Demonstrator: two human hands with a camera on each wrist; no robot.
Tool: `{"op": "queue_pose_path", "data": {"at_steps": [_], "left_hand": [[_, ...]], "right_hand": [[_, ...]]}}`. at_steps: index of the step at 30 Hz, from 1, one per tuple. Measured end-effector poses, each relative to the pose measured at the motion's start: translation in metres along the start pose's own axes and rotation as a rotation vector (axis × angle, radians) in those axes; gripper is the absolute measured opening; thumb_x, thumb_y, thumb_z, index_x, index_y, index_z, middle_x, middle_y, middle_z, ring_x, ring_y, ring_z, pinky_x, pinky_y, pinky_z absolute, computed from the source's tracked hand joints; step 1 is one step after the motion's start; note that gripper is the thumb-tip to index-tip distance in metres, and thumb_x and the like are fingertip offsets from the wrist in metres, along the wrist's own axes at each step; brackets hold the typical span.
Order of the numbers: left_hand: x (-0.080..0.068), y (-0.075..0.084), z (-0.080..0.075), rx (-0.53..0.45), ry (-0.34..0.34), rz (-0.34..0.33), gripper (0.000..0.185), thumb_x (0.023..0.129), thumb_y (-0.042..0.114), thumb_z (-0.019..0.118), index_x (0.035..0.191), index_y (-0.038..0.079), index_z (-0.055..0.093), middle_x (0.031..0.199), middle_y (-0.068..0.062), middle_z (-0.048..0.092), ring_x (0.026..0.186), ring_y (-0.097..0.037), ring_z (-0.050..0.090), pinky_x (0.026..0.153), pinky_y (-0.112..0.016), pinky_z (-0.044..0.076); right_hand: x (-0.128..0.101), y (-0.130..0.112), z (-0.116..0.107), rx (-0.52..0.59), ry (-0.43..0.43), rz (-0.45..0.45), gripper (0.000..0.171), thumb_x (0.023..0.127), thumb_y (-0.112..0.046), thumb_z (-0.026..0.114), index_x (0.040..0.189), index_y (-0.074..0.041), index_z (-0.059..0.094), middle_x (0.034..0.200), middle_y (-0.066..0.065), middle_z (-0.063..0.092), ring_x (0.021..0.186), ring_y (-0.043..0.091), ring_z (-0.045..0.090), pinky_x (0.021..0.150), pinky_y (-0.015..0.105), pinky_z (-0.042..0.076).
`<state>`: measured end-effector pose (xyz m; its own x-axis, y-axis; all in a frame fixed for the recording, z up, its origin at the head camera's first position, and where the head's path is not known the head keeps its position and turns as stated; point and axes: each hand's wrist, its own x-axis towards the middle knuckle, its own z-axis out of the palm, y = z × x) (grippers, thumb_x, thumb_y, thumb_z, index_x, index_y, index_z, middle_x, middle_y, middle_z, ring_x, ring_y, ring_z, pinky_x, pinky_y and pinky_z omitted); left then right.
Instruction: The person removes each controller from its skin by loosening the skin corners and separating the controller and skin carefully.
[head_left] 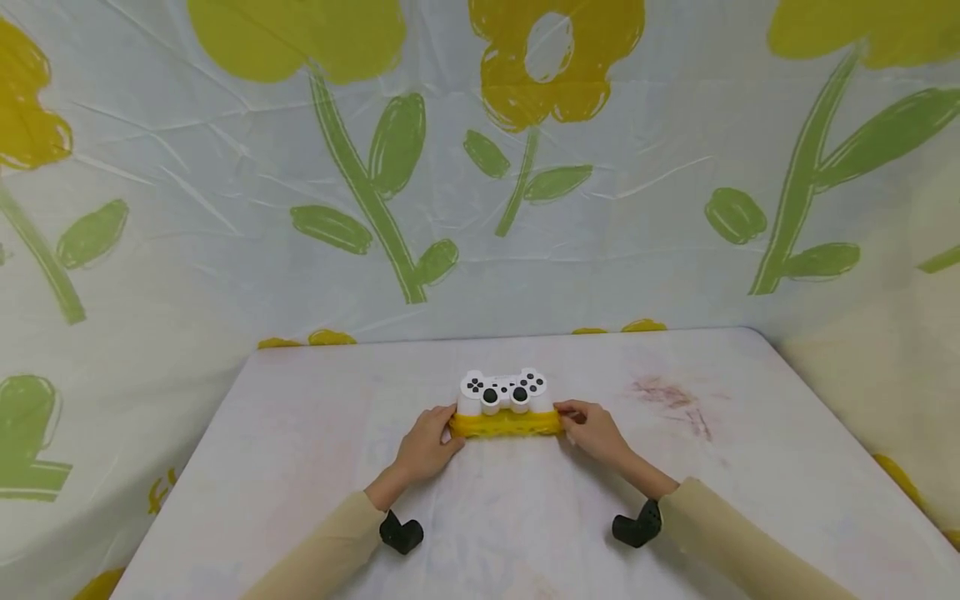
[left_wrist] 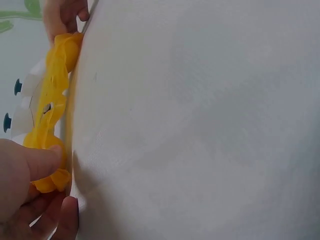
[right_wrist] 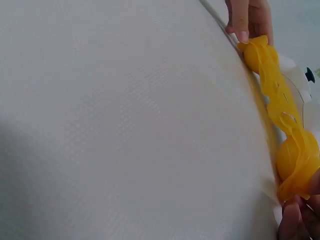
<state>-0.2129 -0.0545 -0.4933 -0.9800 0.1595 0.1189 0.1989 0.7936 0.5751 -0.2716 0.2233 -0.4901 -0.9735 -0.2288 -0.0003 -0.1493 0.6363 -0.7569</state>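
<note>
Yellow net sleeve (head_left: 506, 424) crosswise, hand (head_left: 426, 447) to hand (head_left: 596, 432)

A pale, faintly stained counter (head_left: 735, 433) stands before a crinkled white plastic backdrop (head_left: 645, 208) printed with yellow flowers and green leaves.

Bright, even, soft light fills all views; no glare. Only faint shadows lie under the hands (head_left: 427, 446) on the bench (head_left: 300, 467). The head view is sharp, bowing at its edges. Both wrist views are hazy, the nearest fingers (left_wrist: 35, 165) blurred, bench slanted.
</note>
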Motion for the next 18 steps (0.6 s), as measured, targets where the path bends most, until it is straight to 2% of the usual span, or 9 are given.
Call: {"op": "queue_pose_path", "data": {"at_steps": [6,11,15,18], "left_hand": [[0.004,0.002,0.004,0.034,-0.01,-0.012,0.05,0.093,0.017,0.06,0.136,-0.006,0.046,0.131,-0.017,0.055,0.116,-0.031,0.051,0.1,-0.047,0.045],[0.003,0.002,0.006,0.022,0.01,-0.039,0.05,0.093,0.019,0.062,0.135,-0.004,0.048,0.129,-0.017,0.056,0.114,-0.03,0.052,0.098,-0.047,0.047],[0.002,-0.003,0.007,-0.054,0.019,-0.055,0.048,0.094,0.016,0.06,0.136,-0.004,0.046,0.125,-0.017,0.056,0.11,-0.028,0.053,0.098,-0.047,0.046],[0.002,-0.007,0.006,-0.139,0.014,-0.048,0.047,0.096,0.012,0.056,0.137,-0.007,0.042,0.124,-0.019,0.053,0.109,-0.028,0.051,0.099,-0.047,0.044]], "right_hand": [[-0.001,-0.001,-0.001,0.046,-0.014,0.045,0.034,0.093,-0.009,0.052,0.124,0.002,0.061,0.119,0.022,0.065,0.059,0.014,0.049,0.052,0.022,0.043],[-0.003,0.002,0.0,0.092,-0.011,0.017,0.033,0.095,-0.008,0.052,0.126,0.0,0.06,0.111,0.021,0.066,0.06,0.013,0.05,0.052,0.021,0.044],[-0.006,0.001,0.0,0.159,-0.01,0.009,0.03,0.095,-0.009,0.054,0.124,-0.001,0.06,0.099,0.016,0.068,0.066,0.015,0.054,0.051,0.021,0.045],[-0.011,-0.003,-0.001,0.202,-0.011,0.019,0.03,0.096,-0.015,0.055,0.122,-0.001,0.062,0.098,0.014,0.068,0.072,0.015,0.058,0.052,0.023,0.046]]}}
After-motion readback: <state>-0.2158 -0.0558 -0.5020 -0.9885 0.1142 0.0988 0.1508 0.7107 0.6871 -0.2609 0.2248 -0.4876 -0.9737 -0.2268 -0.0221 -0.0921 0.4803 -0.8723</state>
